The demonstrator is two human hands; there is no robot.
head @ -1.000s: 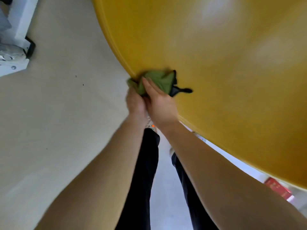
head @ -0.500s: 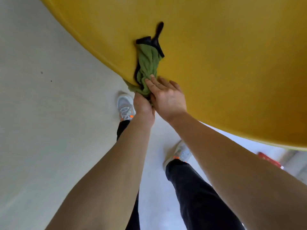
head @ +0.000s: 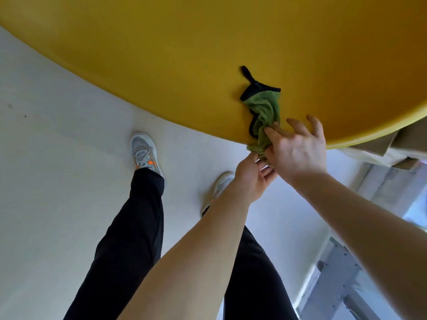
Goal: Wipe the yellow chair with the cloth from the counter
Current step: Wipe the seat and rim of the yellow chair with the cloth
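The crumpled green cloth with black trim (head: pixel 264 114) lies on the smooth curved yellow chair surface (head: pixel 184 54), its lower end hanging over the rim. The right hand (head: pixel 298 151) pinches that lower end, other fingers spread. The left hand (head: pixel 251 179) grasps the cloth's bottom from below, above the pale floor (head: pixel 57 158).

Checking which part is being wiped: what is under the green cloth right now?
The green cloth lies bunched on the yellow chair near its edge; the patch beneath is covered. The right hand pinches its lower end, the left hand just below.
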